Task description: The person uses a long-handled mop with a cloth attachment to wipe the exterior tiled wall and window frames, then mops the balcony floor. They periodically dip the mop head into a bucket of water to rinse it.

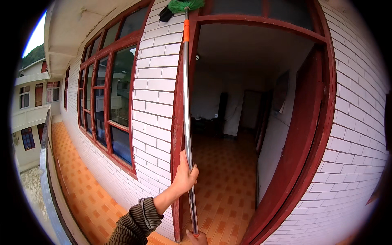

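Up at the top left corner of the doorway, green broom bristles (185, 5) press against the red door frame (261, 22) where it meets the white tiled wall (157, 90), with a dark dustpan-like piece (165, 14) just beside them. The broom's long metal pole (186, 102) runs nearly upright, with an orange collar near the head and an orange end cap at the bottom.

The left hand (184, 175), striped sleeve pushed back at the wrist, has its grip wrapped round the pole low down, fingers closed on it. The right hand (198, 237) only just shows at the lower edge, touching the pole's orange end; whether its grip is fully closed I cannot tell.

Now, the risks. Both hands sit close together at the very bottom, so the head is a long way out on a thin lever; I'd judge any twist could let it swing off the frame and knock that dark piece loose. The windows (118, 94) lie to the left, near enough that a head swinging that way could rap the panes. Dust loosened overhead would likely fall toward the face. Behind runs a low balcony rail (47, 163), and stepping back while looking up could bring the person against it.
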A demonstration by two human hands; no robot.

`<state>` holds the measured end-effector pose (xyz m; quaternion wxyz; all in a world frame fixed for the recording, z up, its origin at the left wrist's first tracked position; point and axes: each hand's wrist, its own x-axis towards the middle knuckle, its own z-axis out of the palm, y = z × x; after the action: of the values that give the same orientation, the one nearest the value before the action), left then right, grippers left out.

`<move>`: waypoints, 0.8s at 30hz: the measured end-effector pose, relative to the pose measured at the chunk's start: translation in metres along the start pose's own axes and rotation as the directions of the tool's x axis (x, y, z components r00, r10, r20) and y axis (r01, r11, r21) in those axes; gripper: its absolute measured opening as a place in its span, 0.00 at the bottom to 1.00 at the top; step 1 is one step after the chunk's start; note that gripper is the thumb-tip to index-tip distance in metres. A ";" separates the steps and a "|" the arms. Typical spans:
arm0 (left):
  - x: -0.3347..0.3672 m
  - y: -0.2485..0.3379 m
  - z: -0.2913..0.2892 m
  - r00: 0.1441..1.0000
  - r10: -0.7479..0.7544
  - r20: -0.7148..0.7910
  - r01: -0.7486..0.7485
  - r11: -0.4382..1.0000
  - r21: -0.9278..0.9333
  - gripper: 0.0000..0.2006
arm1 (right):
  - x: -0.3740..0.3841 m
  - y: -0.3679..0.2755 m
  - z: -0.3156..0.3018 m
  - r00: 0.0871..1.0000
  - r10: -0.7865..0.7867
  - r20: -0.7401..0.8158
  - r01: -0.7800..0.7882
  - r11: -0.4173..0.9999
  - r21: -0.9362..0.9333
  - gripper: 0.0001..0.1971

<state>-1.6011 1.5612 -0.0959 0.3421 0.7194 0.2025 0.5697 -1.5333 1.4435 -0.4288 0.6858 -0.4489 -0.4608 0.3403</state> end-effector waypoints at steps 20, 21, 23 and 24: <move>0.041 0.058 0.060 0.993 0.090 0.076 -0.035 0.842 -0.539 0.09 | -0.081 -0.051 -0.040 0.971 0.226 -0.081 -0.183 0.913 0.364 0.14; 0.035 0.057 0.072 0.991 0.087 0.105 -0.015 0.835 -0.550 0.09 | -0.076 -0.054 -0.043 0.972 0.210 -0.104 -0.166 0.931 0.326 0.14; 0.021 0.059 0.097 0.982 0.094 0.167 0.017 0.825 -0.564 0.09 | -0.067 -0.061 -0.046 0.976 0.174 -0.134 -0.134 0.955 0.264 0.14; 0.014 0.060 0.110 0.975 0.107 0.194 0.023 0.820 -0.572 0.09 | -0.064 -0.064 -0.046 0.977 0.157 -0.142 -0.121 0.964 0.239 0.14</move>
<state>-1.4981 1.5013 -0.0554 0.5488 0.6461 -0.0316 0.5295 -1.5084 1.3500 -0.3976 0.7420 -0.4240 -0.3294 0.4015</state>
